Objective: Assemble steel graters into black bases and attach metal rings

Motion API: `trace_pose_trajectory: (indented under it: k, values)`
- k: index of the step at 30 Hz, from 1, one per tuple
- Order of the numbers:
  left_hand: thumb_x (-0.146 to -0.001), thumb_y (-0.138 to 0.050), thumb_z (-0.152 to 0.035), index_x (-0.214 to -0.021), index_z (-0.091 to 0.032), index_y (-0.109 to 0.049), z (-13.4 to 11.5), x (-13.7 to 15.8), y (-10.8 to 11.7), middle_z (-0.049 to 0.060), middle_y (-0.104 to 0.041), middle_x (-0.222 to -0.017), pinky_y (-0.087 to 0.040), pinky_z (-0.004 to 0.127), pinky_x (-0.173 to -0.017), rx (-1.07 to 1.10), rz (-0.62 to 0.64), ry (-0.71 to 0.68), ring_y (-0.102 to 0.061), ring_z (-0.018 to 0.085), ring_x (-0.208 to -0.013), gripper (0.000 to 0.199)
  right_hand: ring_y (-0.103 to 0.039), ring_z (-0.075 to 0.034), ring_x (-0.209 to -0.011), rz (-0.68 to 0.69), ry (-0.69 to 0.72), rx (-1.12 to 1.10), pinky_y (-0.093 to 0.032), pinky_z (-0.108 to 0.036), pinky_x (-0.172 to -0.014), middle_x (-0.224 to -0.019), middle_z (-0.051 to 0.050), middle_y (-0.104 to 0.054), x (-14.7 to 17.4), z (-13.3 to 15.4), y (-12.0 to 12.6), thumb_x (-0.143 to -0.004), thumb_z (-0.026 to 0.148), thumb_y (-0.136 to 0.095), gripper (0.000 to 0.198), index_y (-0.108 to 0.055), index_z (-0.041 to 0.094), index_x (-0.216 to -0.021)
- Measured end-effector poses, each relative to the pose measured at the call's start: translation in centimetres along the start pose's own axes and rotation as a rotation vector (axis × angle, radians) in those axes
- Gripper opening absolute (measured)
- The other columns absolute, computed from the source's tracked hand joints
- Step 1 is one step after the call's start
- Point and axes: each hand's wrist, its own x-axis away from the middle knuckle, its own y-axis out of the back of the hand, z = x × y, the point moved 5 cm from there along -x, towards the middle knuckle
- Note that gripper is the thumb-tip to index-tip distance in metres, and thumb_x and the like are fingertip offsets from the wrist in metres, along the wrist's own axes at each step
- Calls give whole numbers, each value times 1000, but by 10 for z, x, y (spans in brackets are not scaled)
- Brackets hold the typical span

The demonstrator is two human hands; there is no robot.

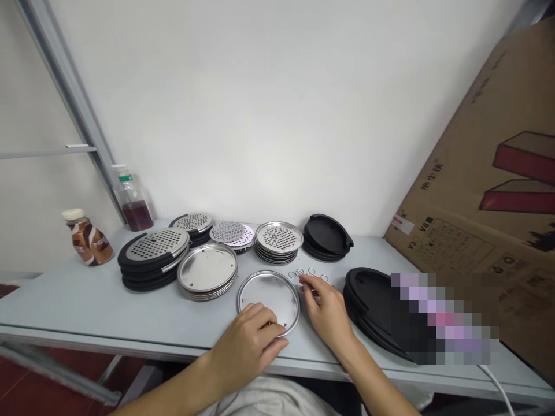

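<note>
A round metal plate [265, 292] with a raised rim and small holes lies flat near the table's front. My left hand [249, 341] rests at its near edge, fingers curled and thumb close to the forefinger on the rim. Just past the plate's right side, my right hand [325, 309] has its fingertips drawn together beside several small wire rings [311, 271]. Whatever is between those fingertips is too small to make out. To the left sits a stack of similar plain metal plates [208, 268].
Behind stand perforated metal discs in a stack [278, 238], grater discs [234, 234] and black holders [327, 234]. Black-rimmed graters [154, 245] are piled at left, near a coffee bottle [89, 240] and a bottle of dark liquid [135, 205]. More black holders [373, 294] and a large carton [468, 190] occupy the right.
</note>
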Motion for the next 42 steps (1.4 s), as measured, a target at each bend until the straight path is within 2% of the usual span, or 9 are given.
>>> trace_pose_trajectory:
  k: [4,8,12,19,29,33,37,39,42]
  values:
    - [-90,-64,-22,-106,-20,-67,8,1,12,8,-68,-101,-51,43,-93,67,-16,62,-62,22,-95,17,-68,-25,-98,11,46,13,-53,-40,-88,-104,-10,-73,1,4,-1,-91,19,-45,28,-68,19,-107]
    - [-84,-73,-33,-115,-23,-67,23,6,20,10,-66,-120,-33,59,-113,14,70,107,-61,28,-113,33,-68,-25,-97,21,31,23,-53,-41,-88,-104,-10,-73,0,3,-1,-91,18,-45,29,-68,19,-108]
    - [-81,-75,-36,-119,-25,-66,31,10,20,10,-64,-127,-33,62,-112,-4,148,150,-57,31,-121,41,-68,-24,-96,60,44,25,-53,-39,-87,-103,-9,-73,1,6,-3,-91,18,-46,27,-69,20,-106]
    - [-80,-75,-35,-118,-25,-67,28,8,19,9,-65,-126,-33,61,-113,10,145,160,-57,29,-121,39,-66,-23,-92,161,71,59,-51,-36,-85,-97,-7,-71,2,11,-8,-90,14,-45,27,-69,20,-101]
    - [-78,-77,-34,-116,-24,-68,25,9,20,10,-67,-121,-39,59,-110,-8,88,116,-61,30,-116,40,-64,-24,-93,176,75,59,-50,-36,-85,-98,-7,-70,2,10,-10,-88,12,-48,24,-69,21,-97]
    - [-87,-68,-34,-119,-22,-66,28,-5,39,11,-65,-125,-42,53,-109,-73,-10,118,-60,28,-117,35,-65,-24,-94,180,78,66,-51,-36,-84,-99,-8,-70,2,11,-10,-88,13,-48,24,-69,20,-98]
    - [-92,-61,-33,-126,-22,-62,67,-39,72,11,-60,-131,-41,46,-109,-251,-66,296,-53,27,-124,36,-65,-24,-93,183,81,69,-51,-36,-83,-98,-8,-70,2,11,-10,-88,13,-48,24,-69,20,-98]
    - [-90,-63,-34,-135,-19,-54,104,-56,81,13,-54,-139,-35,44,-112,-334,31,471,-45,29,-132,48,-65,-25,-92,184,81,68,-51,-37,-83,-99,-8,-70,2,11,-10,-89,14,-48,24,-69,20,-97]
    - [-86,-65,-41,-136,-11,-52,156,-72,89,21,-55,-135,-38,49,-106,-357,85,604,-47,38,-129,59,-66,-24,-91,181,81,62,-51,-36,-83,-98,-8,-70,2,11,-10,-90,15,-47,24,-69,20,-97]
